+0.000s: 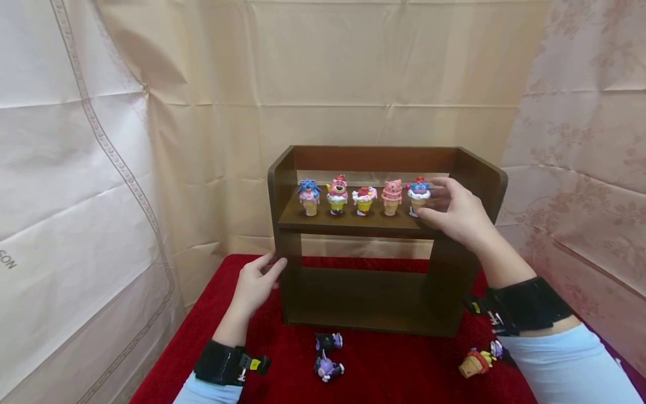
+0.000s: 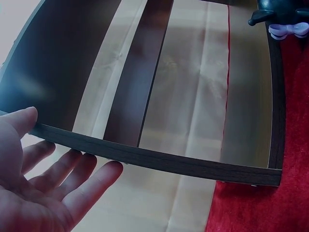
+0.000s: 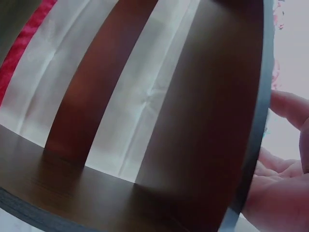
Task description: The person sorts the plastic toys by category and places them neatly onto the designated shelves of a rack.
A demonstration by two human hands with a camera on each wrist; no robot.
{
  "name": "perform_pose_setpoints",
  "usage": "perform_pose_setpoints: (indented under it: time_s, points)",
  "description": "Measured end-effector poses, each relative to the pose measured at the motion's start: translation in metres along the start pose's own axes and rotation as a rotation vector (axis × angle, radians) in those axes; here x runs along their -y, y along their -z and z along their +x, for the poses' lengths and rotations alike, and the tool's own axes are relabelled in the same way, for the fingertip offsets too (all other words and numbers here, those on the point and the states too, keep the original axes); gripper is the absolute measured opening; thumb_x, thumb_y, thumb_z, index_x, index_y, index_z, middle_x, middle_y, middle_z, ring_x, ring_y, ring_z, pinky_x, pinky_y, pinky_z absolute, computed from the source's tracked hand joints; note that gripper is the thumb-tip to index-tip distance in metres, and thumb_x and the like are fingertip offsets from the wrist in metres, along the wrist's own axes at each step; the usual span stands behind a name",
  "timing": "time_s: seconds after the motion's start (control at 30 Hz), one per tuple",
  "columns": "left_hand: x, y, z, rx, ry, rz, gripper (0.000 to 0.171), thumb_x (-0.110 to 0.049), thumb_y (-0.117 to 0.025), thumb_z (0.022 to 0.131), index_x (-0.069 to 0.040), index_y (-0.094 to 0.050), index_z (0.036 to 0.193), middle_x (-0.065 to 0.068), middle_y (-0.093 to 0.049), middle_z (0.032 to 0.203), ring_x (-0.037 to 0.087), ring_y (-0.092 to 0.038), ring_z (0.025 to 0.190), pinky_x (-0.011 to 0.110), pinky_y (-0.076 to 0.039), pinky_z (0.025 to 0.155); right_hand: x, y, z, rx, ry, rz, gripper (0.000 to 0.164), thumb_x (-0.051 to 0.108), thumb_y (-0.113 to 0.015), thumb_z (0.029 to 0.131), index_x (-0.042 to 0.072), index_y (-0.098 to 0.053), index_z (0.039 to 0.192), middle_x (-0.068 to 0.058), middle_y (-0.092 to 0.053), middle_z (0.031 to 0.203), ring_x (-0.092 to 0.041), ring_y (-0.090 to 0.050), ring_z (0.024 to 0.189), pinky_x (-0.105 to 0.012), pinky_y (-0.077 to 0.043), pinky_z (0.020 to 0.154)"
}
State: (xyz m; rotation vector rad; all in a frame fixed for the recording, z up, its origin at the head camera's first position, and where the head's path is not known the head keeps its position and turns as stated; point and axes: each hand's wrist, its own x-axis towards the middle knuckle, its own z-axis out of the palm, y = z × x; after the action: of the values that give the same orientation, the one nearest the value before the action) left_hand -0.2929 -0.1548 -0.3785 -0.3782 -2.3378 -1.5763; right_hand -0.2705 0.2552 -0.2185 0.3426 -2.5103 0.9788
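On the upper shelf of a dark brown rack (image 1: pixel 353 223) several ice-cream-cone character figurines stand upright in a row. My right hand (image 1: pixel 456 216) is at the rightmost one, a blue-headed figurine (image 1: pixel 418 191) with a red top. The thumb crosses its cone and the fingers curve round its right side. In the right wrist view the right hand (image 3: pixel 282 179) shows past the rack's board edge, which largely hides the figurine. My left hand (image 1: pixel 254 283) is beside the rack's left panel, fingers spread and holding nothing. The left wrist view shows these fingers (image 2: pixel 91 193) along the panel's edge.
Two dark-and-purple figurines (image 1: pixel 328 367) lie on the red cloth (image 1: pixel 393 373) before the rack. More figurines lie at the front right, one with a cone base (image 1: pixel 473 365), near my right sleeve. Cream curtains (image 1: pixel 363 73) hang behind the rack.
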Motion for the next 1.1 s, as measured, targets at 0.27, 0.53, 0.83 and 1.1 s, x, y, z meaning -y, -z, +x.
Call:
perform_pose_setpoints:
  time_s: [0.27,0.53,0.83,1.1]
  points:
    - [0.000,0.000,0.000,-0.001,-0.003,-0.008,0.055,-0.042,-0.062,0.092,-0.013,-0.052,0.138,0.010,-0.059,0.126,0.016,-0.065,0.082,0.035,-0.058,0.068,0.001,0.002,-0.025,-0.199,0.106,-0.115,0.069,0.030,-0.075,0.084,0.006,-0.041,0.140,-0.019,-0.058,0.123,-0.034,-0.054,0.111,-0.058,-0.045,0.091]
    - [0.003,0.001,-0.001,-0.005,0.000,-0.009,0.057,-0.042,-0.063,0.092,-0.011,-0.052,0.137,0.012,-0.058,0.126,0.018,-0.065,0.084,0.037,-0.058,0.069,0.004,0.005,-0.054,-0.401,0.234,-0.147,0.042,0.023,-0.076,0.083,0.009,-0.061,0.119,-0.010,-0.068,0.104,-0.021,-0.064,0.092,-0.016,-0.049,0.083]
    - [0.002,0.000,-0.001,0.000,-0.011,-0.018,0.056,-0.041,-0.063,0.092,-0.010,-0.052,0.137,0.013,-0.058,0.126,0.019,-0.065,0.084,0.042,-0.058,0.070,-0.012,0.005,-0.085,-0.431,0.243,-0.134,0.021,0.022,-0.075,0.084,0.012,-0.070,0.101,-0.002,-0.070,0.081,0.007,-0.055,0.066,-0.002,-0.041,0.062]
    - [-0.001,0.000,0.000,0.010,-0.019,-0.027,0.055,-0.040,-0.063,0.093,-0.010,-0.051,0.138,0.013,-0.058,0.127,0.018,-0.065,0.087,0.043,-0.058,0.071,-0.028,0.001,-0.109,-0.331,0.120,-0.109,0.016,0.026,-0.075,0.084,0.016,-0.067,0.092,0.002,-0.067,0.068,-0.007,-0.060,0.052,-0.009,-0.047,0.051]
